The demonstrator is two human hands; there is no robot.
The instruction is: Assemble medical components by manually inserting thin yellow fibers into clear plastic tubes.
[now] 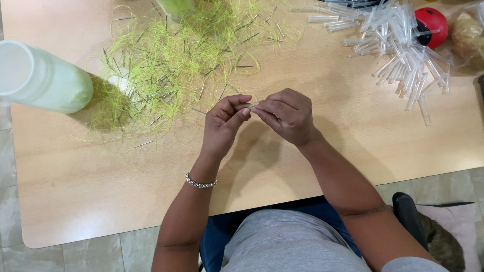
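The likeliest slip, as I judge it, is the small pale green piece escaping from between the fingertips: it is tiny, held only at the tips of both hands, and a slight twist or loosening of the pinch could drop it onto the wooden table below the hands. There it might be hard to spot if it rolls toward the tangle of yellow-green fibres lying just up and to the left of the left hand. That tangle is studded with thin dark pins or needles, so reaching into it blindly could prick a finger or drag the whole mass along. The heap of clear plastic tubes, well up and to the right of the right hand, lies loose and could scatter if brushed by a forearm. A pale green cylindrical container lies far to the left of the left hand.

The left hand is nearly closed, thumb and forefinger pinched on the small piece, the other fingers curled. The right hand is also almost closed, its fingertips meeting those of the left on the same piece. What exactly the piece is, I cannot tell; it sits between the two hands, above the table edge nearest the person.
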